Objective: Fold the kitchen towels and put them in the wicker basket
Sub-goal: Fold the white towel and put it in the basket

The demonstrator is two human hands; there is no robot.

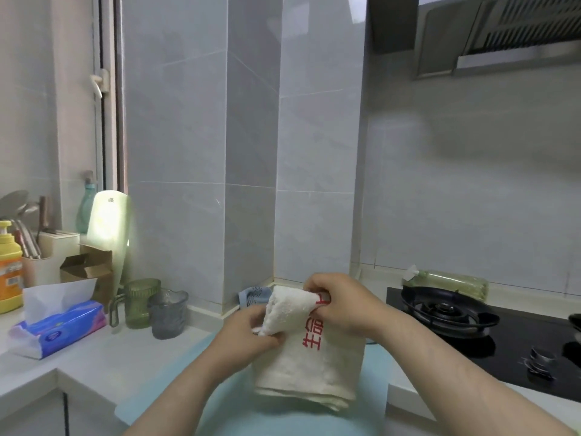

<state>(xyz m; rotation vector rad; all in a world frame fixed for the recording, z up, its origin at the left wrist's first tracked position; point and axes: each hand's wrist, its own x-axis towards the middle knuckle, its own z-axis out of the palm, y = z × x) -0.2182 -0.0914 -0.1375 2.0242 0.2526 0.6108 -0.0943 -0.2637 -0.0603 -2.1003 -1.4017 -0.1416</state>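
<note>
In the lower centre of the frame, both hands are working on a white towel [311, 369] with red lettering. The right hand [344, 306] is pinching the towel's top edge, fingers curled over the cloth. The left hand [248, 336] is gripping the lower corner of a flap that is hanging down over the front.

Held this way, the right hand seems to be anchoring the top while the left is drawing the flap across, likely to line up the edges for the next fold. The towel's lower part is lying doubled on the blue mat [176, 388], with its layered edge showing at the bottom, so the mat is taking the weight.

Just above the hands, a blue cloth [253, 295] is lying against the wall corner; it is probably another towel waiting. No basket is showing anywhere in the frame. The stove [446, 309] is sitting at the right, and the tissues [59, 332] and two cups [141, 303] at the left.
</note>
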